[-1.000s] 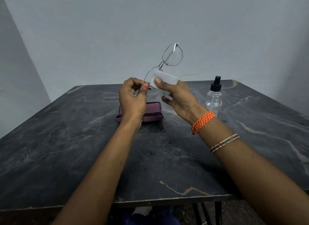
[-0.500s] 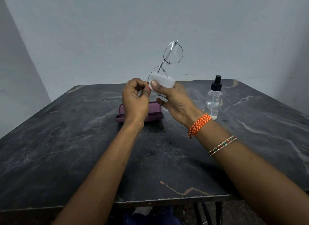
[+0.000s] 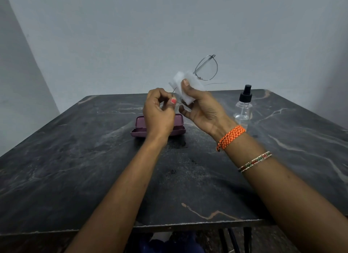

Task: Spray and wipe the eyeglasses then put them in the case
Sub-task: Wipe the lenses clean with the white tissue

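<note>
- The eyeglasses are up in the air above the far half of the table, tilted, one wire-rimmed lens riding high against the wall and the other lens wrapped in the white cloth.
- Right hand has the cloth: thumb on the near face, fingers curled in behind, pinching cloth and lower lens together.
- Left hand sits just beside it, thumb and forefinger pressed together on the thin rim at the bottom of the glasses, the other fingers curled in; the thumbnail is painted pink-red.
- A thin temple wire pokes out to the right from behind the cloth.
- Down on the table, right behind the left hand, lies the purple case, lid open and partly hidden by the wrist.
- Off to the right stands the clear spray bottle with a black nozzle, upright, well apart from the case and untouched.
- An orange braided band circles the right wrist; a beaded bangle sits further up the forearm.
- The table top is dark stone with pale veins, backed by a plain grey wall.
</note>
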